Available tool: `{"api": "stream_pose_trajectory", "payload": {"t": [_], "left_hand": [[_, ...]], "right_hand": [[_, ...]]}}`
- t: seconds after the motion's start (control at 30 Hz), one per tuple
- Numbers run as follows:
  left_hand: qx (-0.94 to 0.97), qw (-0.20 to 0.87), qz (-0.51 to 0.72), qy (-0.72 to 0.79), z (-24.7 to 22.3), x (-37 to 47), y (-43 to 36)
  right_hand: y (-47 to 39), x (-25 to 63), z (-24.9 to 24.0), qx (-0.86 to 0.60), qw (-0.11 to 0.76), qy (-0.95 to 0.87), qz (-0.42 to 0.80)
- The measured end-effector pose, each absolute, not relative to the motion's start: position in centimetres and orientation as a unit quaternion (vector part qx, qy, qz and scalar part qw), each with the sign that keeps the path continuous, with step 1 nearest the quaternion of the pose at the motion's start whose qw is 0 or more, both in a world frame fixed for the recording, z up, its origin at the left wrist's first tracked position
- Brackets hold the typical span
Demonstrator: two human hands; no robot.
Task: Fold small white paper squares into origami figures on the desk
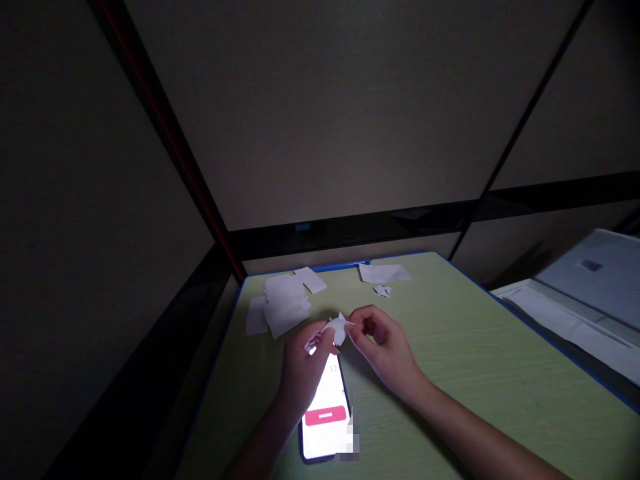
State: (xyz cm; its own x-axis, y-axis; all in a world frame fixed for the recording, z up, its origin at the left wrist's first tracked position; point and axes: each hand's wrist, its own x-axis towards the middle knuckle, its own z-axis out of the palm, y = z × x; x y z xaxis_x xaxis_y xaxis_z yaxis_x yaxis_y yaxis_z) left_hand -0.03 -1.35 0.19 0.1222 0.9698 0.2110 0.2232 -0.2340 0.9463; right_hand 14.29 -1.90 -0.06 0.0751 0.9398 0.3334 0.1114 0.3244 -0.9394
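Note:
A small folded piece of white paper (339,329) is pinched between my two hands above the table. My left hand (304,363) grips its left side, thumb on top. On the right side, my right hand (381,347) pinches an edge between thumb and forefinger. Beneath my left hand lies a phone (327,440) with a bright white screen and a red button; its upper part is partly hidden by that hand. Beyond the hands, a pile of white paper sheets (286,303) lies at the table's back left. A small folded paper piece (383,291) rests farther back, right of centre.
The pale green table (480,360) has a blue edge. Another white paper sheet (384,273) lies near its back edge. A panelled wall (340,120) rises directly behind. To the right stands a pale box-like object (595,280), close to the table's side.

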Motion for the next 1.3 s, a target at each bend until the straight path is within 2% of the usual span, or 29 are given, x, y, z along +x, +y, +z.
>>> {"api": "stream_pose_trajectory", "payload": {"t": [0.23, 0.53, 0.9, 1.3], "left_hand": [[0.565, 0.476, 0.508, 0.443, 0.0, 0.4, -1.2], [0.586, 0.457, 0.500, 0.444, -0.2, 0.2, -1.3], [0.599, 0.423, 0.503, 0.457, -0.4, 0.3, -1.3], [0.644, 0.358, 0.484, 0.471, -0.8, 0.0, -1.2]], "right_hand": [[-1.9, 14.2, -0.2, -0.427, 0.581, -0.561, 0.407], [-1.8, 14.4, -0.1, -0.409, 0.563, -0.584, 0.419], [-2.3, 14.5, 0.0, -0.391, 0.555, -0.691, 0.249], [-2.0, 14.6, 0.1, -0.448, 0.522, -0.683, 0.244]]}}
